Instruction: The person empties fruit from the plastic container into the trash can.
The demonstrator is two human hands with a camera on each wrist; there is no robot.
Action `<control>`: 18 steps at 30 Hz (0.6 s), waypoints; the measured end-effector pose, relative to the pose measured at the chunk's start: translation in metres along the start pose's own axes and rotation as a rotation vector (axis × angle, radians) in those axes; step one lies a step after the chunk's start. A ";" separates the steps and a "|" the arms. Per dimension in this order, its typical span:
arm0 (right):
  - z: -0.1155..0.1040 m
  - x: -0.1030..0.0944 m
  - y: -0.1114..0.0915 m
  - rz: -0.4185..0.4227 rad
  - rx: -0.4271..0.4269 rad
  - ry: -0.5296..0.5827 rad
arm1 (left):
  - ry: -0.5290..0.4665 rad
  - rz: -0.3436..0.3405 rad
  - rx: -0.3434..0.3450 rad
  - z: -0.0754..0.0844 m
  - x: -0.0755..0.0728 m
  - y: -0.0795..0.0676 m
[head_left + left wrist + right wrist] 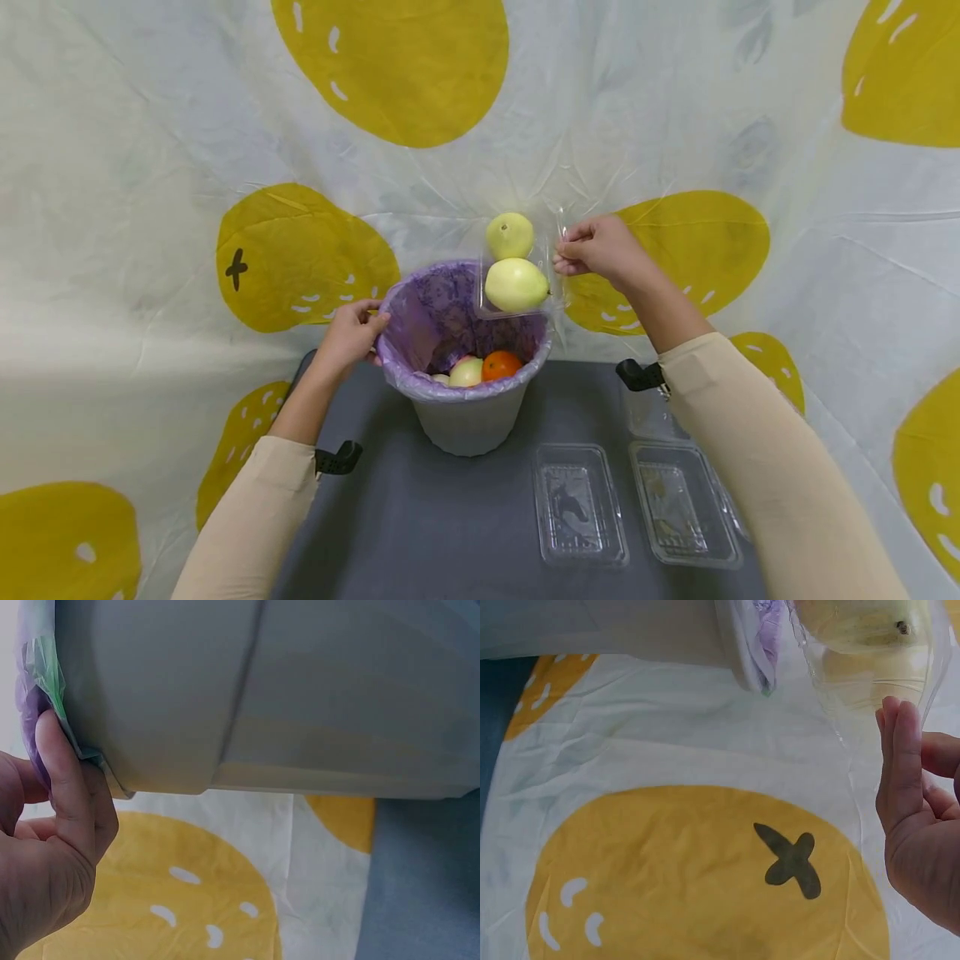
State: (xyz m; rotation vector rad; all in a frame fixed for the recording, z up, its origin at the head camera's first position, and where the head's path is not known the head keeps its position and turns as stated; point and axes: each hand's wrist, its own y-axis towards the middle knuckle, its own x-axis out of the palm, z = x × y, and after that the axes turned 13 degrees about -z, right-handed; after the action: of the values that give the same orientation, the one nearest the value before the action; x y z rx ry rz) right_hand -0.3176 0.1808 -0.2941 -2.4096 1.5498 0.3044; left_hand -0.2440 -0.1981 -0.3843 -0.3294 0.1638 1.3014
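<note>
My left hand (354, 332) grips the left rim of a grey bucket (471, 425) lined with a purple plastic bag (408, 333). In the left wrist view, its fingers bend against the bag's folded edge, outside the bucket wall. My right hand (600, 248) pinches the side of a clear plastic container (491, 313), tilted over the bucket's far right rim. Two pale yellow-green fruits sit in it, one round (510, 236) and one larger below (516, 285). Down in the bucket lie an orange fruit (501, 365) and a pale fruit (467, 372), with others partly hidden.
Two clear plastic trays (581, 548) (686, 554) lie on the dark grey table (420, 533) at the right front, with more clear plastic (651, 417) behind them, partly under my right forearm. A white cloth (180, 250) with yellow fruit prints hangs behind.
</note>
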 end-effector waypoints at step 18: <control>-0.006 0.013 0.009 0.085 -0.113 -0.210 | 0.009 0.000 0.006 -0.001 0.001 0.004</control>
State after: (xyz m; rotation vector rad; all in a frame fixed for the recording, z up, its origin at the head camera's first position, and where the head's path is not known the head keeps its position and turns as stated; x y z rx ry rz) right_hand -0.3203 0.1638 -0.2938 -2.3092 1.5790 0.6565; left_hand -0.2474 -0.1969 -0.3859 -0.3301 0.1759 1.2988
